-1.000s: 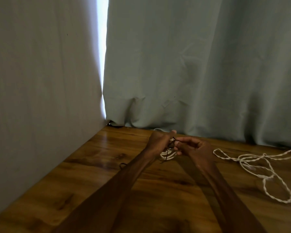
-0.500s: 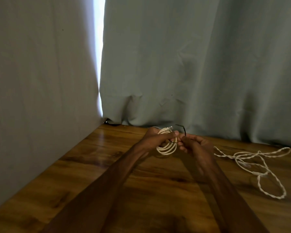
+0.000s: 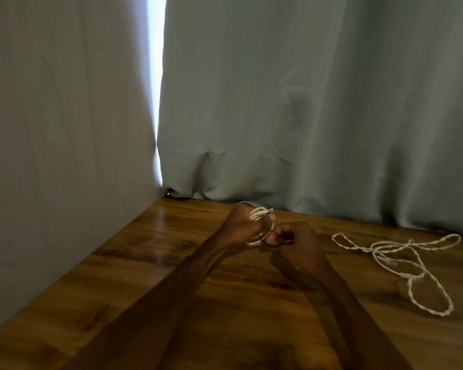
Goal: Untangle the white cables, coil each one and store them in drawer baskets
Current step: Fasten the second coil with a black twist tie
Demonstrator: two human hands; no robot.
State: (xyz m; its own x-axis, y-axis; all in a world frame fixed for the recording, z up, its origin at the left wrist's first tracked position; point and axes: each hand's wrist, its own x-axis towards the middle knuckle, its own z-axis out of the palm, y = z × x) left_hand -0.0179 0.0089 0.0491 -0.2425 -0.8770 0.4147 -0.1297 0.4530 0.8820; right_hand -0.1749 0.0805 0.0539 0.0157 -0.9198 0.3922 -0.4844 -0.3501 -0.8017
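My left hand [image 3: 242,226] grips a small coil of white cable [image 3: 258,213] just above the wooden table [image 3: 150,263], with the cable's plug end sticking out over my thumb. Close beside it, my right hand [image 3: 296,243] is closed on a thin dark tie [image 3: 267,243] that loops around the lower part of the coil. A second white cable [image 3: 393,259], twisted and tangled in loose loops, lies flat on the table to the right of my right hand. No drawer baskets are in view.
A grey-green curtain [image 3: 305,116] hangs along the table's far edge. A pale wall [image 3: 64,129] closes the left side, with a bright gap [image 3: 157,76] between them. A dark object [image 3: 177,196] lies in the far left corner under the curtain.
My right hand has curled into a fist and pulled the dark tie down around the coil. My left hand has kept hold of the coil, raised slightly.
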